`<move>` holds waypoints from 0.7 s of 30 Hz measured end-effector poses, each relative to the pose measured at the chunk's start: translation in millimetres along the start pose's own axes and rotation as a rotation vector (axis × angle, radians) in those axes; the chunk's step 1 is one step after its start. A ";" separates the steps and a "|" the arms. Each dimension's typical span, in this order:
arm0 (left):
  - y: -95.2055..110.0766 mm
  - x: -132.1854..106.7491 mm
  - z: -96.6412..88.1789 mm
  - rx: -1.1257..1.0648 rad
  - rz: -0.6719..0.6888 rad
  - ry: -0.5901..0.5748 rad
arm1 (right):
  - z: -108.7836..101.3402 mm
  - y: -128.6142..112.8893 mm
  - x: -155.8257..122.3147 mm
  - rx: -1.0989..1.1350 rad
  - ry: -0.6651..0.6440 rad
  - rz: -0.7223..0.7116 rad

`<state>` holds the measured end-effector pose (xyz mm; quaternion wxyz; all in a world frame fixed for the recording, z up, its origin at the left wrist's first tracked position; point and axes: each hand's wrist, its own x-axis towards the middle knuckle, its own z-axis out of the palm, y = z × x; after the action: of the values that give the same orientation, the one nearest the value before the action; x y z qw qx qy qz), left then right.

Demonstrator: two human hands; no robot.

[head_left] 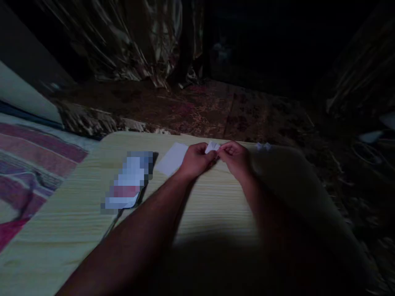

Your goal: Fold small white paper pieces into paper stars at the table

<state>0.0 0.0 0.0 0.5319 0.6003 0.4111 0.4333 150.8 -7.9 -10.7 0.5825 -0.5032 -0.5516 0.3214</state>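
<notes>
At the far left edge, beside the table, lies a striped cloth (27, 164) in red, pink and pale bands, with a pale cushion-like shape (21, 94) above it. The light wood-grain tabletop (77, 230) fills the lower middle of my view. Its rounded far corner shows at the left, and its near part is sunk in shadow.

On the tabletop, left of my hands, rests a blurred-out flat object (129, 181), white and red, too obscured to name. Just right of it a plain white sheet of paper (171, 159) lies flat, and my left hand partly covers its right edge.

My left hand (194, 161) and my right hand (236, 158) meet near the table's far edge. Between them is a small folded piece of white paper (212, 147), raised slightly above the surface. The fingertips of both hands are closed together on it, one hand pinching each side. My forearms stretch back across the wood toward me.

Right of my right hand, a few small white scraps (263, 146) sit at the far edge, apart from my fingers.

Beyond the table runs a dark reddish-brown patterned floor (200, 109). A glossy, creased curtain (129, 41) hangs at the back left. The back right is too dark to make out.
</notes>
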 end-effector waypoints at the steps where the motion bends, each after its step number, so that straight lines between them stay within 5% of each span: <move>1: 0.0 0.3 0.2 -0.006 -0.008 0.005 | 0.0 -1.2 -0.6 -0.008 -0.004 0.004; 21: 4.7 2.4 0.6 -0.214 -0.099 -0.014 | -2.4 -6.3 -3.5 0.073 -0.123 -0.040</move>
<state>1.4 1.7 4.8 0.6166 0.5219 0.3879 0.4438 151.3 -13.4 -5.6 0.5717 -0.4497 -0.5843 0.3599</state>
